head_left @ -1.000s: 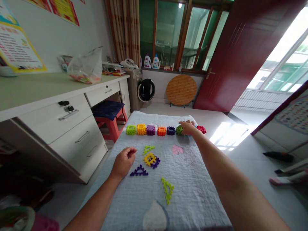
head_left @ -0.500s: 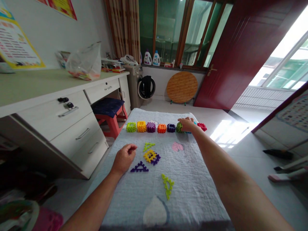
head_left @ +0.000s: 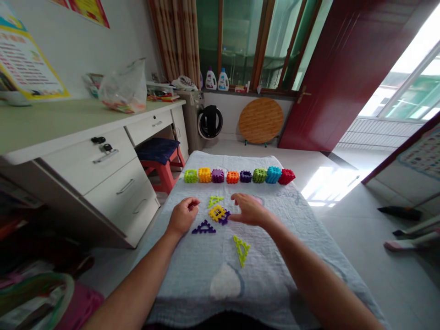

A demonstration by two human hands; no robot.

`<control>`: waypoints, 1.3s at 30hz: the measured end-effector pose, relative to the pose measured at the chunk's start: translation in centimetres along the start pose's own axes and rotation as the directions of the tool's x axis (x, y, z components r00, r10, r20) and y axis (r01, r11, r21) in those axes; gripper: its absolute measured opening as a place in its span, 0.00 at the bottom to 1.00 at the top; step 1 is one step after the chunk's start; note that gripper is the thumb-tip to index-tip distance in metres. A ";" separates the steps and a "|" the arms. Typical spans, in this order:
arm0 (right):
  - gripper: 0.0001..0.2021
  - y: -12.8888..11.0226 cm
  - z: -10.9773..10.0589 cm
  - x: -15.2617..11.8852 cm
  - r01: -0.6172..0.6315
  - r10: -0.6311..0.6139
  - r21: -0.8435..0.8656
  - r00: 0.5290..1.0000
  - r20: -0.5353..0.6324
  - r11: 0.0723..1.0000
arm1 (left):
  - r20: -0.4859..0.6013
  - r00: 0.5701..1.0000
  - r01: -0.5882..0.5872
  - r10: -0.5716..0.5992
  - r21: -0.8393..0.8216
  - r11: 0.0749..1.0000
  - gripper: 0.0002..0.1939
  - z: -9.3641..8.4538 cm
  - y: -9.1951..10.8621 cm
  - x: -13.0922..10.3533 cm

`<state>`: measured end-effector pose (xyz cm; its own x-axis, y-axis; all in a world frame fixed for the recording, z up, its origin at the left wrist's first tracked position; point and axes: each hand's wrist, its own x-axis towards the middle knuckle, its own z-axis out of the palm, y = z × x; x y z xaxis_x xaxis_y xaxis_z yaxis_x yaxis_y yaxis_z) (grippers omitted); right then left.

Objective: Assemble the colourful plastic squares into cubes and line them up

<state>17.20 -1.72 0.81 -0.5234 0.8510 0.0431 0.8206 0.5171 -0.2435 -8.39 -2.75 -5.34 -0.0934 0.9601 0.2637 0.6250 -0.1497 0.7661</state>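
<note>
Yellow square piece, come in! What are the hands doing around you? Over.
Left hand curled, grip unclear. Right hand open beside purple piece; touch uncertain. Yellow square piece overlaps purple piece. Close by: green triangle, purple triangle.

Red door (head_left: 330,73), stool (head_left: 157,150), bag (head_left: 125,89), contents (head_left: 125,107) unclear

Looks like moulded plastic in the yellow square (head_left: 217,212), the purple triangle (head_left: 203,231) and the yellow-green triangle (head_left: 238,250), fairly matt and toothed along the edges. Shows similar knobbly plastic in the blue block (head_left: 273,174) and the red block (head_left: 286,177). Looks soft, woven and matt in the tablecloth (head_left: 275,261). Shows smooth pale panels in the drawers (head_left: 92,172), with shiny metal in the handles (head_left: 125,187). Looks like wood in the round board (head_left: 261,120), thin see-through plastic in the bag (head_left: 125,89) and folded cloth in the curtain (head_left: 175,41). Shows a glossy sheen on the red door (head_left: 343,68).
</note>
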 end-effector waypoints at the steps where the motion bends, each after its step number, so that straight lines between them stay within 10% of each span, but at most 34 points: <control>1: 0.32 -1.1 1.0 -0.3 -0.009 0.009 0.019 1.000 -0.024 1.000 | -0.001 1.000 -0.002 0.002 0.002 1.000 0.12 0.0 0.0 0.0; 7: 0.27 -2.5 3.7 -0.2 -0.013 0.024 0.095 0.993 -0.114 0.995 | 0.003 1.000 -0.001 0.001 0.008 1.000 0.12 -0.1 0.3 -0.1; 15: 0.21 2.2 1.1 -1.3 0.047 0.005 0.257 0.980 -0.200 0.965 | 0.021 1.000 0.004 -0.005 0.004 1.000 0.12 -0.1 0.1 -0.1; 24: 0.23 2.6 1.4 -1.4 -0.132 0.111 -0.123 0.980 -0.163 0.984 | 0.018 1.000 0.001 -0.001 -0.003 1.000 0.11 -0.1 0.3 -0.2; 32: 0.39 3.4 2.5 -0.6 0.098 0.034 0.395 0.949 -0.314 0.913 | 0.010 1.000 0.008 -0.008 0.001 1.000 0.11 -0.3 0.5 -0.2; 39: 0.30 3.8 3.0 -0.5 0.002 0.048 0.238 0.978 -0.205 0.971 | 0.011 1.000 0.006 -0.006 0.009 1.000 0.11 -0.2 0.6 -0.2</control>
<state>19.86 -0.47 -3.06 -0.4251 0.8758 0.2289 0.7414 0.4819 -0.4670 -8.20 -3.08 -4.82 -0.0891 0.9634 0.2528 0.6314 -0.1417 0.7624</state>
